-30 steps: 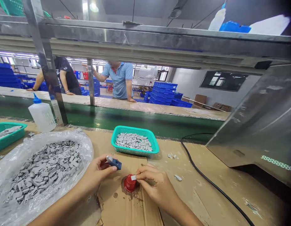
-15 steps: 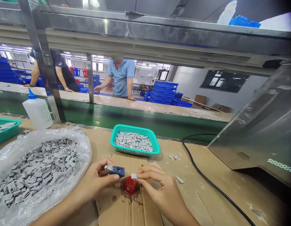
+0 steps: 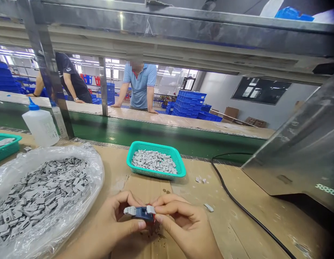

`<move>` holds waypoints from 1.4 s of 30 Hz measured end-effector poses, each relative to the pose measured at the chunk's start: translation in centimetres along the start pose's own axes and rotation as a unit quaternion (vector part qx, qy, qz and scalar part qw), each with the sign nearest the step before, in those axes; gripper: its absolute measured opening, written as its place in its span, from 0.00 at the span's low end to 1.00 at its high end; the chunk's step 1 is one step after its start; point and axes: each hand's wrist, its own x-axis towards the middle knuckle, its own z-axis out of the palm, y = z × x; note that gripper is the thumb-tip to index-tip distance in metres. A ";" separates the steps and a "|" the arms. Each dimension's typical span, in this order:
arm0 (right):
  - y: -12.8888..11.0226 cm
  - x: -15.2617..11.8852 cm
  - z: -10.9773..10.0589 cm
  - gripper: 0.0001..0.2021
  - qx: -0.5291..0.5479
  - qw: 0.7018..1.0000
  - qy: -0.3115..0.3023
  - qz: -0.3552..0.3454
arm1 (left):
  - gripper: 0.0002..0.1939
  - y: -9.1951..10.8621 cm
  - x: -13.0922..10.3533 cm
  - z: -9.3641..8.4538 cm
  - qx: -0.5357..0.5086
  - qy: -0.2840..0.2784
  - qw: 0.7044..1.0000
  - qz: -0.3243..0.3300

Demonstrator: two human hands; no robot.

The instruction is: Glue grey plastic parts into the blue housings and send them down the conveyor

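My left hand (image 3: pixel 121 212) is closed round a dark blue plastic block (image 3: pixel 143 213) that has a light grey piece (image 3: pixel 129 210) at its left end. Between the thumb and fingers of my right hand (image 3: pixel 183 219) is a small light grey plastic piece (image 3: pixel 150 209), touching the right end of the block's top. Below the block, a red cup (image 3: pixel 155 218) is mostly hidden by the hands. Just ahead, a green basket (image 3: pixel 181 166) holds many small light grey pieces.
A plastic-lined heap of grey parts (image 3: pixel 48 194) lies left, with a white squeeze bottle (image 3: pixel 40 126) behind it. Loose pieces (image 3: pixel 208 207) and a black cable (image 3: pixel 231 194) lie right. Two people stand beyond the green conveyor (image 3: pixel 115 131).
My hands have come together: the right-hand grey piece, held apart over the red cup before, now touches the block. The person in light blue has lowered a hand to the ledge.
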 end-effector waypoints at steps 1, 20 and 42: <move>0.0 0.0 0.0 0.09 0.000 1.000 -0.006 0.007 | 0.09 -0.1 0.0 0.0 0.000 0.000 1.000 0.007; -0.4 -1.0 0.2 0.11 -0.201 0.967 -0.123 -0.097 | 0.07 -0.5 -0.5 0.9 -0.063 0.055 0.996 -0.008; 6.6 13.9 -4.7 0.08 -0.501 0.837 -0.218 0.027 | 0.14 3.7 10.7 -7.0 0.089 0.131 0.985 0.064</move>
